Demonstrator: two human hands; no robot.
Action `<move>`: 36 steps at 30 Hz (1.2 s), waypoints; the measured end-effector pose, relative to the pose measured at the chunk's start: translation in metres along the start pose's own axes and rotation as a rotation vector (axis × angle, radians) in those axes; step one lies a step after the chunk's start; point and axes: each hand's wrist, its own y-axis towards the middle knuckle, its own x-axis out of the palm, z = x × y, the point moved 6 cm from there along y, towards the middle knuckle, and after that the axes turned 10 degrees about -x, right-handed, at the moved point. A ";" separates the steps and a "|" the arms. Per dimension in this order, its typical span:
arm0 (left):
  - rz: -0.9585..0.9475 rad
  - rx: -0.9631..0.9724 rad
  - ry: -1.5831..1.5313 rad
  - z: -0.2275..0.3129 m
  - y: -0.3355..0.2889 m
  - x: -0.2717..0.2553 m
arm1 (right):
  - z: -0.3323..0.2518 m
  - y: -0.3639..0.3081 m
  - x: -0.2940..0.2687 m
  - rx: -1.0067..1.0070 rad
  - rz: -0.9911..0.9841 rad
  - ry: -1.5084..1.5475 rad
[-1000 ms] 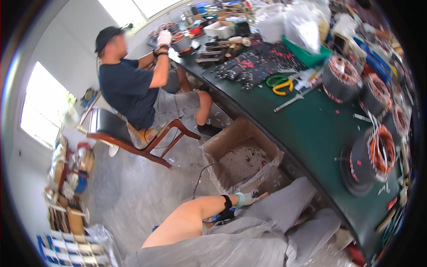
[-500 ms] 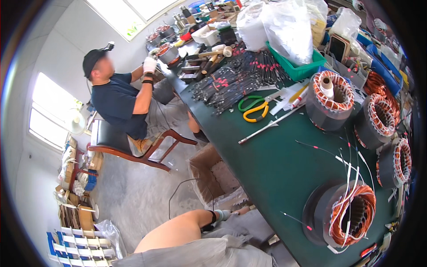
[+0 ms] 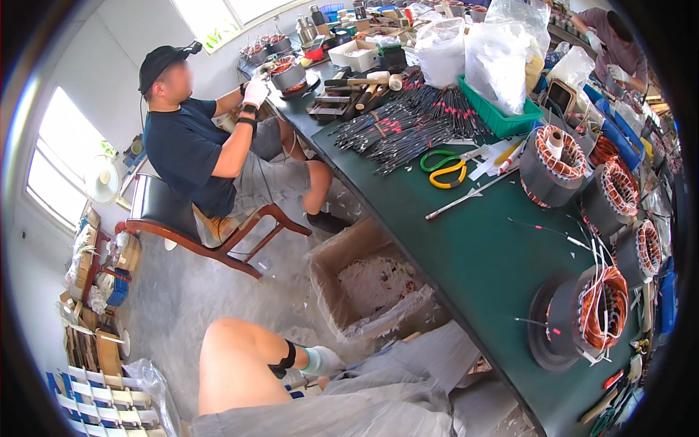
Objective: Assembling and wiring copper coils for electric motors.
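My left hand [image 3: 325,360], in a pale glove with a black band on the wrist, is low over the grey cloth [image 3: 393,379] of my clothing. My bare left arm bends sharply at the elbow. The fingers are too hidden to show whether they hold anything. My right hand is out of view. Nearest on the green tabletop [image 3: 466,240], a motor stator [image 3: 575,313] with copper windings lies on its side against a round dark disc [image 3: 542,328]. White sleeves and thin leads stick out of its windings.
More stators [image 3: 550,178] stand along the right. Scissors [image 3: 445,173], bundled black leads [image 3: 393,131] and a green bin [image 3: 502,109] lie farther back. A carton [image 3: 349,328] of scraps sits below the table edge. A gloved co-worker [image 3: 189,138] sits left; another person [image 3: 619,44] works far right.
The whole view has shifted, showing more of the carton and the far-right person. My left hand appears lower and farther left. The nearest stator still lies on the table.
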 end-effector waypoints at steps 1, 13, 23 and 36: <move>0.020 -0.061 0.018 -0.006 -0.005 0.005 | -0.004 -0.002 0.002 -0.004 -0.021 -0.002; 0.115 -0.144 -0.231 -0.052 0.046 0.048 | 0.033 0.018 -0.062 -0.070 -0.220 -0.069; -0.389 -0.090 0.651 -0.182 0.031 0.095 | -0.006 -0.081 -0.072 0.041 -0.347 -0.032; 0.841 0.683 0.295 0.161 -0.003 -0.152 | -0.296 -0.292 -0.192 0.736 0.103 0.582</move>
